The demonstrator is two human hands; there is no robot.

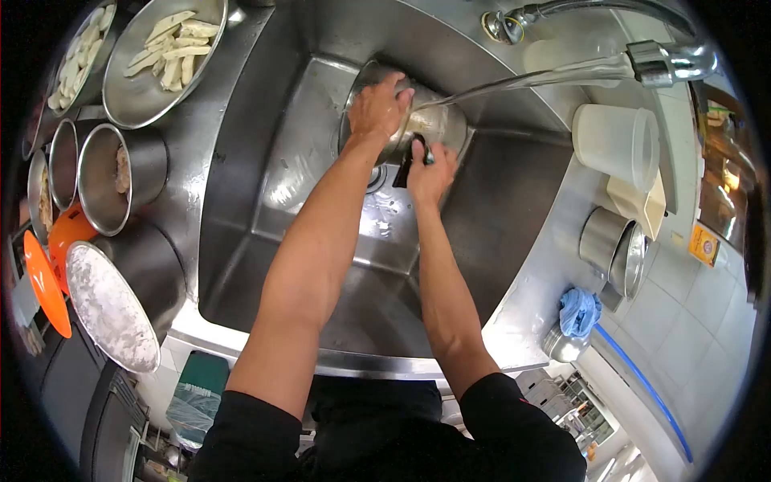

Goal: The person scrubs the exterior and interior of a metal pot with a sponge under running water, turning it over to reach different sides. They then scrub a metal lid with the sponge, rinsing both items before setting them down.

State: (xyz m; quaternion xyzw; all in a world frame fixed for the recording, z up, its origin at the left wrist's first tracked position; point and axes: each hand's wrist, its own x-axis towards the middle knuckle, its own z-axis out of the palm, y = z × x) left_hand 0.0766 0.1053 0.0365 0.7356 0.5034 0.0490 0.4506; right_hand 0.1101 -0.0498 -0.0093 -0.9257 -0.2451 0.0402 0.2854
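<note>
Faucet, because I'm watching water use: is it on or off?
On: a stream of water runs from the faucet toward the pot in the sink.

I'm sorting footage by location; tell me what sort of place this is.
Probably a commercial kitchen: a deep grey steel sink, a round silvery metal bowl of pale strips, and a silvery metal pot of white powder.

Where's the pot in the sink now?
In the head view's upper middle, the metal pot is toward the far side of the sink, under running water, left hand on it, right hand at its near side.
</note>
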